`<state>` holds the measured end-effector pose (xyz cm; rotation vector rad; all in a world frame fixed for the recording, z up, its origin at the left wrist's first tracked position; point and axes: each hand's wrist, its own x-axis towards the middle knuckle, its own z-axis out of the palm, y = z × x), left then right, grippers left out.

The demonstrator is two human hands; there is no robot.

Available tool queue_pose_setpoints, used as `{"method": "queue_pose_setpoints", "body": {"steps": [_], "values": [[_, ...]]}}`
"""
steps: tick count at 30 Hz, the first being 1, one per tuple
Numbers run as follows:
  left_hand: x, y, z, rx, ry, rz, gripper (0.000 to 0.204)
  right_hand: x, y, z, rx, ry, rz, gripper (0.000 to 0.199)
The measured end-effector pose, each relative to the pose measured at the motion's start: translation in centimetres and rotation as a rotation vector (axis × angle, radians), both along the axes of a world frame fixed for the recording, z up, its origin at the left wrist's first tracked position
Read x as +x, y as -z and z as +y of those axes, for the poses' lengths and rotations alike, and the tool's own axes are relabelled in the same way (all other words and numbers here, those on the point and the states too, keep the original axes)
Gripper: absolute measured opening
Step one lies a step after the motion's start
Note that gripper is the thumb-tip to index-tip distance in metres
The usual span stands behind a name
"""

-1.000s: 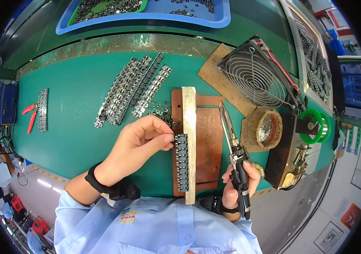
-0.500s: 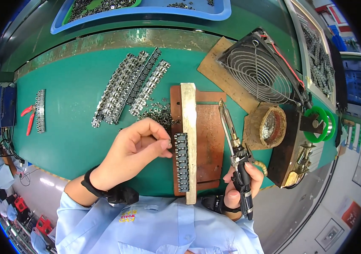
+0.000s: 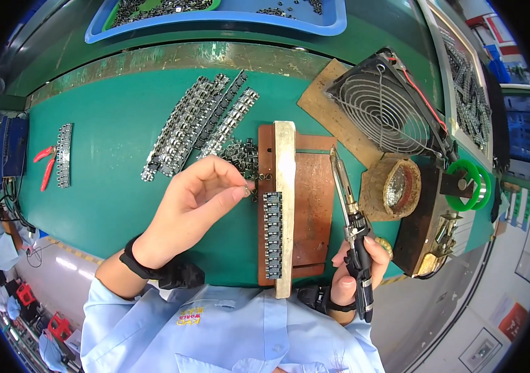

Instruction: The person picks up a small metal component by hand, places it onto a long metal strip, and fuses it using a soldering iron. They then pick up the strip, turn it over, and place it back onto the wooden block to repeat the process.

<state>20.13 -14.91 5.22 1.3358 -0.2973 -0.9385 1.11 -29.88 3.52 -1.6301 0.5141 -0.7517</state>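
Observation:
My left hand [image 3: 193,208] is closed in a pinch on a small metal piece [image 3: 246,191], mostly covered by the fingertips. It hovers just left of a strip of small black circuit boards [image 3: 273,236], which lies along a pale metal bar [image 3: 284,168] on a reddish-brown plate [image 3: 311,211]. Beyond the fingers is a pile of small metal parts [image 3: 240,154]. In my right hand [image 3: 371,267], right of the plate, is a soldering iron [image 3: 356,248] with a thin feed tube. Its tip points away from me and touches nothing on the boards.
Several finished-looking strips [image 3: 187,127] lie at centre left. Red-handled pliers [image 3: 45,166] sit beside another strip [image 3: 65,155]. At the right are a fan with a wire guard [image 3: 383,105], a round brown pot [image 3: 395,189] and a green solder reel [image 3: 464,183]. A blue tray [image 3: 246,23] stands at the back.
My left hand has moved a little away from me, toward the loose metal parts, still pinching. My right hand keeps the soldering iron beside the plate. The whole view has shifted slightly.

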Motion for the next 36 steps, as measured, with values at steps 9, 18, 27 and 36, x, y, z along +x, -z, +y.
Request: {"method": "queue_pose_setpoints", "body": {"steps": [9,18,27,36], "values": [[-0.2,0.6,0.5,0.077,0.151,0.083,0.007,0.0,-0.1,-0.1,-0.001,-0.017,-0.017,0.068],[-0.8,0.2,0.1,0.032,0.074,0.081,0.008,-0.1,0.5,-0.3,0.072,-0.004,-0.172,0.063],[-1.3,0.8,-0.6,-0.037,-0.01,0.171,0.008,-1.6,-0.2,-2.1,-0.235,-0.3,-0.04,0.051],[-1.2,0.8,-0.8,-0.018,0.016,0.175,0.009,-1.7,-0.6,-1.6,-0.437,-0.403,-0.016,0.041]]}}
